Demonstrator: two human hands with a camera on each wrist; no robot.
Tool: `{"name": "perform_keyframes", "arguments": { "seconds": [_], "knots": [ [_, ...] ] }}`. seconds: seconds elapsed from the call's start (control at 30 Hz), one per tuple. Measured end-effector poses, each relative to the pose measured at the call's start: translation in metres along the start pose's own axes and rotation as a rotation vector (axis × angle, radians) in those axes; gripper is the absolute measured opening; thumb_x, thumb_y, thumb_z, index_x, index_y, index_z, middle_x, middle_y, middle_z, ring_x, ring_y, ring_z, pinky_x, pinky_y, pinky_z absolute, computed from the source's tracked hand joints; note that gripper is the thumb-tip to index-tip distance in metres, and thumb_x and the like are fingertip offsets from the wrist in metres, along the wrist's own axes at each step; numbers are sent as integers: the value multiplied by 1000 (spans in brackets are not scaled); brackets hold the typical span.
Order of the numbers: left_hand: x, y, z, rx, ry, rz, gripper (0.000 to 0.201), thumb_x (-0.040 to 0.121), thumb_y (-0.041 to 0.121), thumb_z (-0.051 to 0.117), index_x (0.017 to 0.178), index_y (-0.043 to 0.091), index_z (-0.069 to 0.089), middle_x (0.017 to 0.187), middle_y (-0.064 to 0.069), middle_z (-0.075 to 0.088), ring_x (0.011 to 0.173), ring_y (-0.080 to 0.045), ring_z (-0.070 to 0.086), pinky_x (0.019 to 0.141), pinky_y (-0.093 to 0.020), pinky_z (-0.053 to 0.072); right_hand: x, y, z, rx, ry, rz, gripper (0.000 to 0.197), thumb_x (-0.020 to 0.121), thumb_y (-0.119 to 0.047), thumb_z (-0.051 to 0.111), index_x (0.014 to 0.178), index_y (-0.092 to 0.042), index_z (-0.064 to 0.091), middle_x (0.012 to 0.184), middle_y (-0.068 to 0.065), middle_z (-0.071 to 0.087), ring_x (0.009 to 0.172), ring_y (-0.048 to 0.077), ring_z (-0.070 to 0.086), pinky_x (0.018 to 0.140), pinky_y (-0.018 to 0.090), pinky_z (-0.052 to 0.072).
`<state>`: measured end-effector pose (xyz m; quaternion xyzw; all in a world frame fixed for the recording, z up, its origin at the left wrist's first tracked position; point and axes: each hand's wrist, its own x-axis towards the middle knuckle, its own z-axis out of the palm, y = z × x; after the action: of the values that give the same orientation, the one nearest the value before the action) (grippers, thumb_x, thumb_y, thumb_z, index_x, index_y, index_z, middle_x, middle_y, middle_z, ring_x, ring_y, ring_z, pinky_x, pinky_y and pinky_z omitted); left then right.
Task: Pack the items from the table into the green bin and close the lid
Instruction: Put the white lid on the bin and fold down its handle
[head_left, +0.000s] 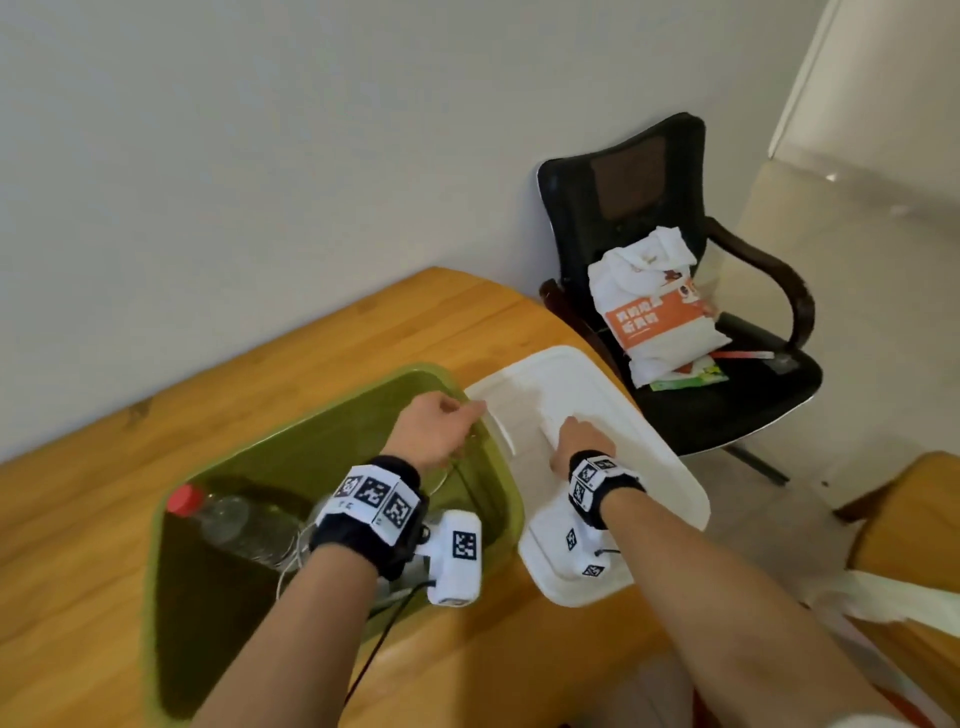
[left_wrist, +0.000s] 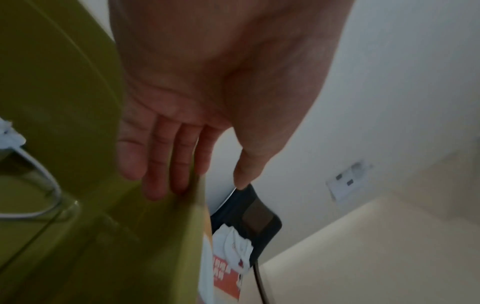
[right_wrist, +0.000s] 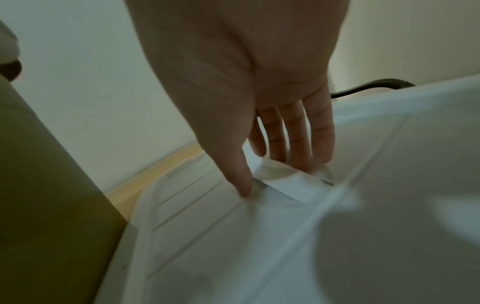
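The green bin (head_left: 150, 571) stands without a lid on the wooden table (head_left: 363, 332). Inside lie a clear bottle (head_left: 234, 519) with a red cap and a white cable (head_left: 291, 556). The white lid (head_left: 649, 467) lies flat to the bin's right, partly over the table's edge. My left hand (head_left: 475, 413) hovers at the bin's far right rim. In the left wrist view its straight fingers (left_wrist: 166, 164) hang inside the bin wall (left_wrist: 64, 82), thumb outside, holding nothing. My right hand (head_left: 563, 423) rests on the lid (right_wrist: 259, 246), its straight fingers (right_wrist: 298, 144) touching a raised white flap (right_wrist: 291, 183).
A black office chair (head_left: 727, 415) stands just past the table's right corner, with a white and orange bag (head_left: 660, 317) on its seat. Another wooden piece (head_left: 914, 519) with white cloth (head_left: 883, 597) sits at lower right. The wall runs behind the table.
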<state>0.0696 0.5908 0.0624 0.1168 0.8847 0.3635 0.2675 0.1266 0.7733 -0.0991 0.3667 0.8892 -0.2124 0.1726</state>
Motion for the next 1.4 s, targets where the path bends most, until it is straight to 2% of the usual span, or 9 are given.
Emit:
{"name": "perform_keyframes", "arguments": {
  "seconds": [0.17, 0.4, 0.53, 0.67, 0.9, 1.07, 1.2, 1.3, 1.4],
  "knots": [
    [1, -1, 26, 10, 72, -48, 32, 85, 27, 72, 105, 10, 52, 92, -8, 67, 62, -20, 67, 51, -29, 56, 3, 2, -7, -53, 2, -60, 27, 106, -24, 45, 119, -6, 61, 127, 15, 64, 116, 32, 62, 93, 37, 48],
    [0, -8, 26, -41, 72, -38, 32, 87, 29, 71, 104, 9, 52, 92, -8, 67, 58, -18, 65, 53, -31, 57, 3, 10, -31, -68, -14, -42, 24, 87, -32, 71, 97, -12, 64, 108, 8, 71, 97, 29, 68, 72, 31, 50],
    [-7, -11, 17, 11, -40, -24, 32, 89, 31, 68, 107, 10, 53, 95, -7, 66, 66, -22, 68, 57, -33, 54, 4, 18, -77, -6, 63, -50, 50, 89, -51, 63, 115, -8, 63, 120, 13, 66, 109, 35, 63, 89, 38, 53],
    [-19, -16, -11, -7, -158, 19, 28, 91, 30, 67, 111, 12, 61, 105, -9, 70, 72, -19, 70, 58, -29, 54, -5, 10, -142, 35, 115, -84, 54, 88, -43, 69, 123, -3, 60, 123, 16, 64, 110, 37, 61, 88, 37, 49],
    [-40, -16, -91, -335, 212, 91, 14, 98, 21, 57, 104, 12, 65, 96, -5, 75, 66, -15, 64, 58, -27, 49, -51, -75, -222, -21, 181, -303, 31, 72, -34, 78, 82, -11, 60, 81, 8, 65, 68, 25, 61, 60, 30, 50],
    [-69, -33, -165, -616, 625, 174, 11, 94, 16, 56, 94, 17, 66, 83, -1, 70, 65, -15, 57, 57, -26, 43, -104, -154, -223, -166, 185, -586, 36, 70, -35, 73, 100, -20, 61, 98, -2, 64, 85, 20, 63, 71, 34, 55],
    [-94, -84, -223, -748, 933, 96, 13, 89, 16, 54, 93, 19, 67, 97, -2, 68, 87, -19, 58, 82, -38, 49, -149, -212, -186, -346, 93, -801, 37, 70, -33, 71, 103, -26, 56, 96, -9, 58, 84, 16, 59, 69, 32, 51],
    [-105, -133, -244, -694, 977, -13, 28, 88, 18, 58, 112, 6, 65, 112, -11, 67, 96, -26, 59, 79, -35, 45, -176, -245, -143, -518, 52, -917, 37, 70, -30, 73, 102, -23, 56, 89, -8, 56, 84, 20, 58, 63, 30, 44],
    [-112, -170, -239, -656, 803, -153, 35, 91, 27, 59, 120, 7, 60, 120, -12, 62, 101, -25, 54, 86, -37, 43, -188, -264, -100, -677, 10, -961, 36, 72, -26, 72, 103, -21, 55, 91, -4, 57, 81, 22, 56, 54, 28, 34]
  ]
}}
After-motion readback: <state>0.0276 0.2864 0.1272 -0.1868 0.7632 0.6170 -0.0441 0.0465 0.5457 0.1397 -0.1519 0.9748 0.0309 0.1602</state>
